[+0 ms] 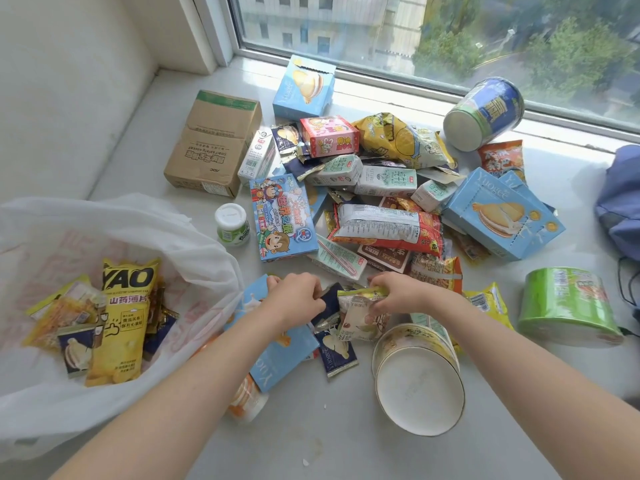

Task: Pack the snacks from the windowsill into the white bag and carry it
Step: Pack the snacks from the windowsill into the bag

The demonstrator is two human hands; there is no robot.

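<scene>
Snacks: most sit in a loose pile mid-windowsill. White bag lies on the sill at 8 o'clock from the pile, mouth open.

In the bag:
- yellow YAO chip pack, centre
- navy pastry packet at its 8 o'clock, overlapping it
- orange-yellow packets at 9 o'clock
- gold-wrapped sweets at 3 o'clock

Other containers:
- brown cardboard box, 10 o'clock of the pile, flaps closed
- light blue pastry box, 12 o'clock, top torn open, contents not visible
- second light blue box, 3 o'clock, tilted on other packs
- blue cup, 1 o'clock, tipped over beside the window frame
- green tub, 4 o'clock
- paper bowl, 5 o'clock, on its side, flat white end toward the camera, inside not visible

Hands: both at the 6 o'clock edge of the pile, close together with packets between them.
- Left hand: fingers curled, pinching a dark navy packet.
- Right hand: fingers curled round a pale packet with a green top edge.
- The two packets overlap.

Left forearm crosses over a flat blue box and a white-orange bottle, just beside the bag's rim.
</scene>
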